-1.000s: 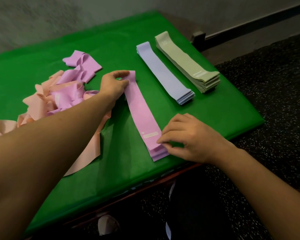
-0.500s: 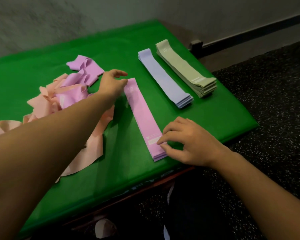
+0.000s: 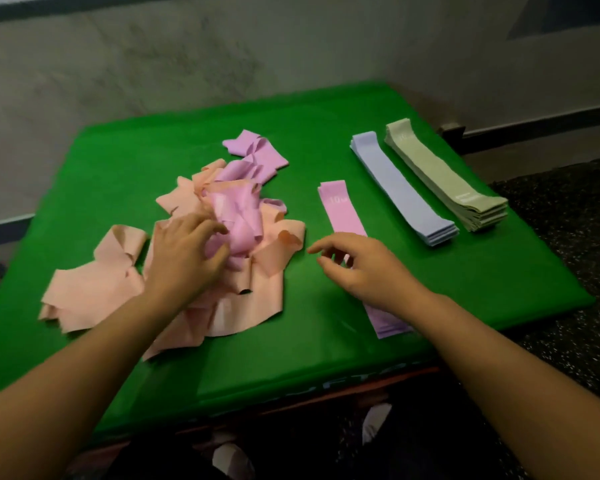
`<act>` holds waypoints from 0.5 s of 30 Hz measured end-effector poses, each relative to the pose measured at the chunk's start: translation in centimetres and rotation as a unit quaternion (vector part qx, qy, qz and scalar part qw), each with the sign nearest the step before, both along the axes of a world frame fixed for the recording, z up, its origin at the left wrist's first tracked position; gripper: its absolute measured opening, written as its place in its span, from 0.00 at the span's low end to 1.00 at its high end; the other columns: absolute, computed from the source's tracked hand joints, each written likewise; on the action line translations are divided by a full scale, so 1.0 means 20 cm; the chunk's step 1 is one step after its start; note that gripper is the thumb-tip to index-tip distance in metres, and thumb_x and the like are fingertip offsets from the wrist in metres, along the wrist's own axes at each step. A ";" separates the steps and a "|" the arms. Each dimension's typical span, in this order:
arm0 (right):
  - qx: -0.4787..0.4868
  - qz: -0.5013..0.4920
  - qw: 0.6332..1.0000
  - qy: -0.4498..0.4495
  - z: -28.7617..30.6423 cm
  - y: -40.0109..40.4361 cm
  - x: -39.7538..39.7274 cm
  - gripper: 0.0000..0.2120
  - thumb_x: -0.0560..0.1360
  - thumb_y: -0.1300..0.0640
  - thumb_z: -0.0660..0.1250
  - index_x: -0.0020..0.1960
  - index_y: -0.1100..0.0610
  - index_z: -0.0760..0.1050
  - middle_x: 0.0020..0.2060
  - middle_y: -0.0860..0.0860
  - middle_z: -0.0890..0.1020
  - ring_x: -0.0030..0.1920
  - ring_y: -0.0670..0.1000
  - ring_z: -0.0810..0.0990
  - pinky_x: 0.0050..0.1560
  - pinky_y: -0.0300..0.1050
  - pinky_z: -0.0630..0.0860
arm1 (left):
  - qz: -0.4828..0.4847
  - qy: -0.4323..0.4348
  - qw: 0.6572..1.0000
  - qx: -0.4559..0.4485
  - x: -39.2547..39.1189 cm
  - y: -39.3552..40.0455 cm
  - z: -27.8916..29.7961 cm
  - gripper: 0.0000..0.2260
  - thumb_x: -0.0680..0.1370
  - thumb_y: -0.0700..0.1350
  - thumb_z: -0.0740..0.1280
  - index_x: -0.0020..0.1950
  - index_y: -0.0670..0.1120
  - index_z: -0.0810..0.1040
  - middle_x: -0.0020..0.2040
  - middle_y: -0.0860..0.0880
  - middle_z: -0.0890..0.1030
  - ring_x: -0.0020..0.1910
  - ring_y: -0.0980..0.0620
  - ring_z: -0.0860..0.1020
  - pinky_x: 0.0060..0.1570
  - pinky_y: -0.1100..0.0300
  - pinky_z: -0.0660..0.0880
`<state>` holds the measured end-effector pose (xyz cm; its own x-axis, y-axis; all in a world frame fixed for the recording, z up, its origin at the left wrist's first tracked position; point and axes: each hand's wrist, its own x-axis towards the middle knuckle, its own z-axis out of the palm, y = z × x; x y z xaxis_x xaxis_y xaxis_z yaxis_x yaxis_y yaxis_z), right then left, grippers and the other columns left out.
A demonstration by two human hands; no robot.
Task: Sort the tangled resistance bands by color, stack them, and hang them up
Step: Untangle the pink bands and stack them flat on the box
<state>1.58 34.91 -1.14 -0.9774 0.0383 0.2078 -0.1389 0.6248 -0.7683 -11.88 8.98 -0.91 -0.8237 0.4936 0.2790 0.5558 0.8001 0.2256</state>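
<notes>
Your left hand (image 3: 184,258) sat on the tangled heap of peach and pink elastic resistance bands (image 3: 201,271), fingers curled into a bunched pink loop (image 3: 238,220) at the top of it. Looked like a grip on that loop; how firm, can't tell.

Your right hand (image 3: 364,268) hovered over the flat stack of pink bands (image 3: 343,209), fingers loosely spread and relaxed, holding nothing. Whether the palm touched the stack below it, can't tell; the near end of that stack showed past your wrist by the table's front edge.

Right of the pink stack lay a flat lavender-blue stack of bands (image 3: 400,188), then just beside it a taller sage-green stack (image 3: 444,174), both lying parallel to it. All of it sat on the table's green cloth cover (image 3: 136,161), against a grey wall.

Progress, judged from the layout:
- Green and lavender-blue looked finished; none of either showed in the heap.
- Pink was partway: a thin stack, with several pink loops left in the tangle, including loose ones at its far edge (image 3: 257,154).
- Peach wasn't started, no peach stack anywhere.
- Nothing hung up, and no hook or rail in view.

Likely next step: pull that pink loop free and flatten it.
</notes>
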 end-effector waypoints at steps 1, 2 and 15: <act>-0.006 0.002 1.000 -0.002 0.01 -0.04 -0.06 0.10 0.77 0.59 0.69 0.56 0.50 0.82 0.45 0.39 0.81 0.44 0.41 0.78 0.45 0.32 0.71 | 0.004 -0.003 1.000 0.005 0.00 -0.05 -0.03 0.09 0.77 0.51 0.67 0.55 0.53 0.79 0.61 0.50 0.78 0.61 0.45 0.73 0.63 0.42 0.67; -0.011 0.007 1.000 -0.002 0.03 -0.09 -0.12 0.11 0.77 0.60 0.69 0.56 0.50 0.82 0.45 0.38 0.81 0.43 0.40 0.78 0.45 0.32 0.72 | 0.002 -0.004 1.000 0.009 0.00 -0.09 -0.06 0.09 0.77 0.53 0.66 0.56 0.54 0.78 0.62 0.52 0.78 0.62 0.47 0.73 0.64 0.42 0.67; 0.234 0.072 0.964 -0.101 -0.01 -0.38 -0.68 0.22 0.72 0.52 0.69 0.65 0.50 0.77 0.57 0.50 0.80 0.57 0.52 0.76 0.58 0.48 0.75 | 0.034 -0.035 0.996 0.070 0.04 -0.14 -0.23 0.20 0.80 0.56 0.63 0.72 0.58 0.68 0.66 0.52 0.76 0.66 0.51 0.70 0.62 0.49 0.65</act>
